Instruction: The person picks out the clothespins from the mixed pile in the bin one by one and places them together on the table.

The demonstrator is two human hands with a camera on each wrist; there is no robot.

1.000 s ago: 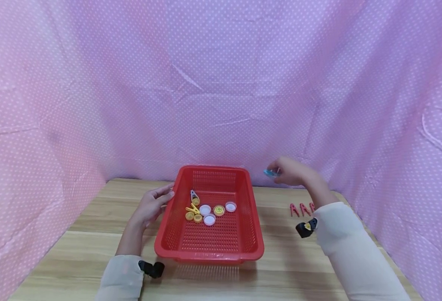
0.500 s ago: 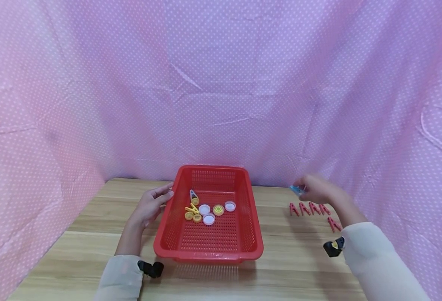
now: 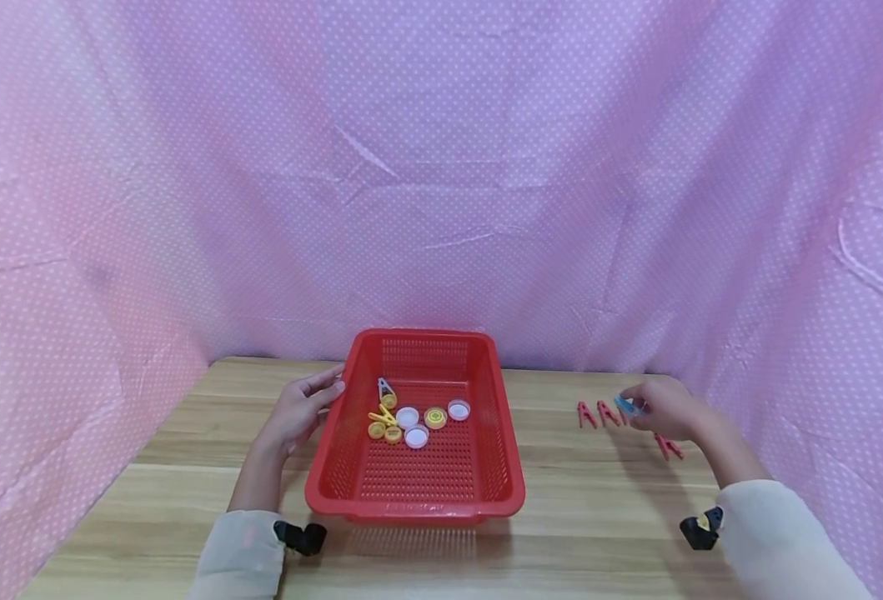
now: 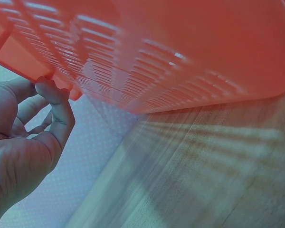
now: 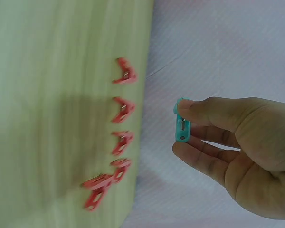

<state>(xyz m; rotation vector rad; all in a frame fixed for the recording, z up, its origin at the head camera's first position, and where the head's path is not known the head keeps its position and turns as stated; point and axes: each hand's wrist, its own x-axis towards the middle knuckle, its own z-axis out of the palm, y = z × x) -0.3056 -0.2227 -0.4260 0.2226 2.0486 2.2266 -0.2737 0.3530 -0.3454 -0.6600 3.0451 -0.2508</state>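
Observation:
At the left rim of a red plastic basket [image 3: 414,507], my left hand [image 3: 297,414] grips the edge between thumb and fingers. The left wrist view has that hand [image 4: 26,133] below the rim, beside the slotted wall. My right hand [image 3: 669,408] pinches a light blue clothespin [image 5: 182,126] over the right side of the table. Below and around it lie several red clothespins [image 3: 587,415], some partly hidden by the hand. Inside the basket are white round caps [image 3: 416,437], yellow round caps [image 3: 435,418], a yellow clothespin [image 3: 383,416] and a pale grey clothespin [image 3: 385,387].
A wooden table [image 3: 163,475] carries everything. Pink polka-dot cloth [image 3: 441,167] hangs right behind its far edge and along both sides. A black wrist camera [image 3: 699,531] sits by the right sleeve, another black camera [image 3: 302,537] by the left.
My right hand has moved right and down with the blue clothespin, from beside the basket to over the row of red clothespins. The left hand and basket have hardly moved.

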